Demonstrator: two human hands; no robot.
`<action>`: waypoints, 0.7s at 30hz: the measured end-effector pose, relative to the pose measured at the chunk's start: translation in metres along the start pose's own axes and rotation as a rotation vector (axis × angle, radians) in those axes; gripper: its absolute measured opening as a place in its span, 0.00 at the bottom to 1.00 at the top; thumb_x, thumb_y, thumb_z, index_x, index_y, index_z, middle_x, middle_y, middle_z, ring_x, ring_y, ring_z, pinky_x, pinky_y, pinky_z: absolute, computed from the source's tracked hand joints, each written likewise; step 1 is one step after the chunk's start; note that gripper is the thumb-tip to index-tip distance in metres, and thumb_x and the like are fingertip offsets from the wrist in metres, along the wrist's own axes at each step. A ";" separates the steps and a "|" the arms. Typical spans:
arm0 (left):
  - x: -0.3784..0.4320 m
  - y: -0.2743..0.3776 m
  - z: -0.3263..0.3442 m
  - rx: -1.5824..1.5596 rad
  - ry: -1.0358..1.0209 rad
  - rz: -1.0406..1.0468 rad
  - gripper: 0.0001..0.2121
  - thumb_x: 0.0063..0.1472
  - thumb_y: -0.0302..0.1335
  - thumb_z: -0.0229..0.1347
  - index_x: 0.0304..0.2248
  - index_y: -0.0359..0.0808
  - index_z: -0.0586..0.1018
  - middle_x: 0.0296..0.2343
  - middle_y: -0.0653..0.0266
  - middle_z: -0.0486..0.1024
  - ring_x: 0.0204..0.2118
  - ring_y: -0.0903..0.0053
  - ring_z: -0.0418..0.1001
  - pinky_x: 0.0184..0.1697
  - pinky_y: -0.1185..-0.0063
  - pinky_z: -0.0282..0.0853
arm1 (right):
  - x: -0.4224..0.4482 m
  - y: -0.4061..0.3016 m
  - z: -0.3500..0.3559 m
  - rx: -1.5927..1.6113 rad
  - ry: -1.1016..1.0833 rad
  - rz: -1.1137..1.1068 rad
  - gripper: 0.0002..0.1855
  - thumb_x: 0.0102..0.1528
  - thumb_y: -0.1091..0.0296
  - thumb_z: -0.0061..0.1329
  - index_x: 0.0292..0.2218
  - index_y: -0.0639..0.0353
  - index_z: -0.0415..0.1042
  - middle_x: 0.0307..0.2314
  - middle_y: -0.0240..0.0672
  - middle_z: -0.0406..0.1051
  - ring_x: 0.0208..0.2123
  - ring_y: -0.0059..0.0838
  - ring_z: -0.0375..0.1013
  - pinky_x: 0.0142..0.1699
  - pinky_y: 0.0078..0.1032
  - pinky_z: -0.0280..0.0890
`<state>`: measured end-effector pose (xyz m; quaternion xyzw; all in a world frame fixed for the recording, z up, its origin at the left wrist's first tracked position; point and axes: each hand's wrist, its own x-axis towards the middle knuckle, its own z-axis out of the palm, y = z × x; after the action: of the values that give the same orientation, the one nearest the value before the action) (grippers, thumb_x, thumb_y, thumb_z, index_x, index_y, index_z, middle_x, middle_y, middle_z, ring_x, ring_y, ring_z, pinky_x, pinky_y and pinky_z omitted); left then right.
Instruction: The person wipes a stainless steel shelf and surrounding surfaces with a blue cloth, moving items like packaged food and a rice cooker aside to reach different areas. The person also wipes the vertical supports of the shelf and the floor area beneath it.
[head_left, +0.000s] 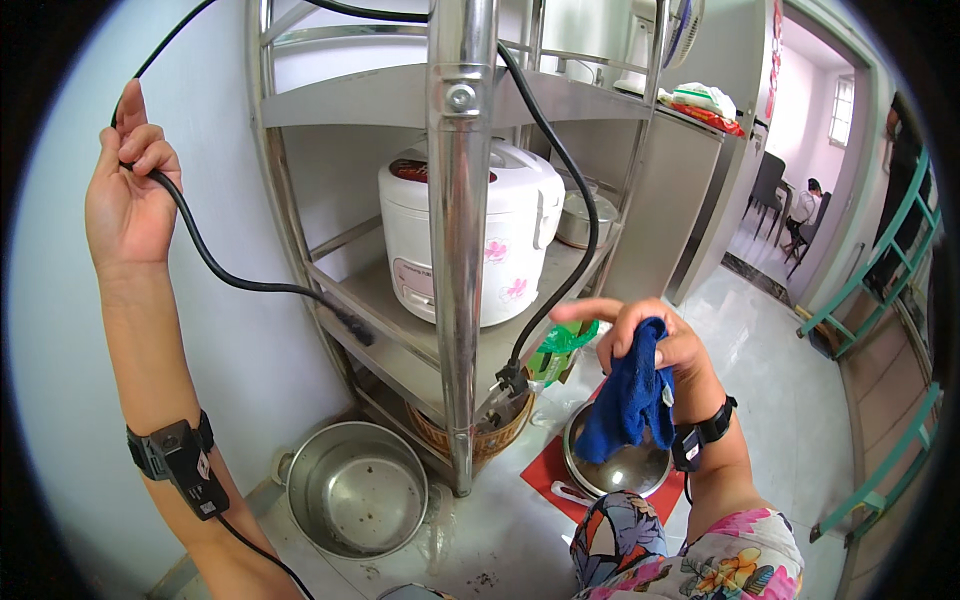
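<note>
My left hand (135, 187) is raised against the wall with its fingers closed around a black power cable (225, 274). From there the cable sags to the shelf's edge. Another stretch of black cable hangs over the shelf front and ends in a plug (512, 379) with bare prongs. In my right hand (656, 334) a blue cloth (634, 397) is pinched and dangles down, while the index finger points left, slightly blurred. A white rice cooker (409, 225) with pink flowers stands on the steel shelf rack (457, 247), partly hidden by its front post.
On the floor sit a large metal pot (356, 487) and a steel basin (619, 476) on a red mat (547, 472). A wicker basket (491, 442) is under the rack. A lidded pot (585, 221) stands behind the cooker. At right are a green ladder (874, 296) and a seated person (806, 206) beyond a doorway.
</note>
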<state>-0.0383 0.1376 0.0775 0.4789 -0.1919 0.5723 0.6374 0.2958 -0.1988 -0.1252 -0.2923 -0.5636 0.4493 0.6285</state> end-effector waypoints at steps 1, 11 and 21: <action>-0.001 -0.001 0.001 -0.001 0.005 -0.004 0.14 0.71 0.30 0.36 0.45 0.27 0.67 0.49 0.60 0.70 0.25 0.86 0.58 0.25 0.89 0.59 | 0.006 -0.005 0.009 0.001 -0.004 -0.020 0.19 0.42 0.60 0.56 0.35 0.61 0.77 0.54 0.72 0.53 0.27 0.32 0.74 0.34 0.24 0.69; -0.011 -0.016 0.027 0.044 0.216 -0.090 0.14 0.71 0.33 0.38 0.42 0.32 0.72 0.45 0.67 0.73 0.25 0.88 0.59 0.25 0.89 0.57 | 0.038 -0.035 0.044 -0.190 -0.008 -0.055 0.32 0.44 0.57 0.55 0.48 0.67 0.71 0.48 0.46 0.68 0.47 0.31 0.69 0.54 0.25 0.61; -0.023 -0.006 0.043 -0.062 -0.072 -0.009 0.12 0.66 0.29 0.48 0.48 0.39 0.69 0.48 0.54 0.67 0.40 0.78 0.71 0.43 0.81 0.70 | 0.131 -0.182 -0.003 -0.856 0.133 -0.025 0.19 0.45 0.64 0.48 0.38 0.65 0.73 0.30 0.35 0.72 0.34 0.25 0.72 0.43 0.20 0.68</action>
<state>-0.0258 0.0895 0.0769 0.4801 -0.2300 0.5456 0.6472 0.3368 -0.1588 0.0912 -0.5481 -0.6607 0.1476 0.4911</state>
